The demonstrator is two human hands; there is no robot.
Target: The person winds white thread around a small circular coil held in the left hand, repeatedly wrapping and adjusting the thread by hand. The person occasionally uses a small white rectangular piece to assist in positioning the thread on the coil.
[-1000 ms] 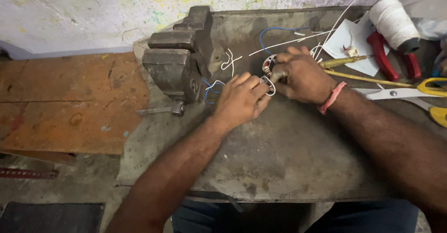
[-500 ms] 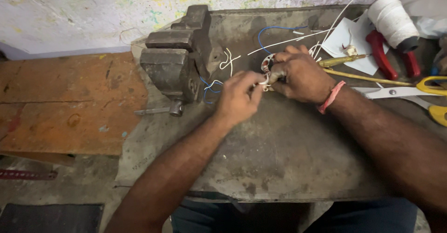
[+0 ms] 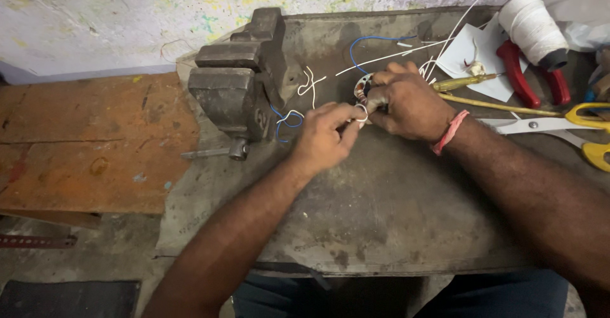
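Paint-flecked wall runs behind a worn grey table [image 3: 394, 229], with an orange-brown wooden bench [image 3: 89, 146] abutting it at far left. Near the table's left back corner stands a heavy grey bench vise [image 3: 238, 80], its handle bar sticking out low toward the bench, and a thin blue wire [image 3: 283, 118] curls just beside its base. Right of the vise the left hand [image 3: 324, 137] pinches a loop of white cord [image 3: 361, 111] between thumb and fingertips, its grip clenched on the cord. Touching it from the right, the right hand [image 3: 410, 102] is wrapped around a small round wound coil [image 3: 362, 89], its grip grasping that piece just above the table, near the middle of the back half; a pink band sits at that wrist. More white strands trail away toward the back right. Behind the right hand lie a sheet of white paper [image 3: 473, 54] and a yellow-handled screwdriver [image 3: 467, 83], then red-handled pliers [image 3: 530, 73], a spool of white thread [image 3: 530, 29], and yellow-handled scissors [image 3: 565, 124] at the right edge.
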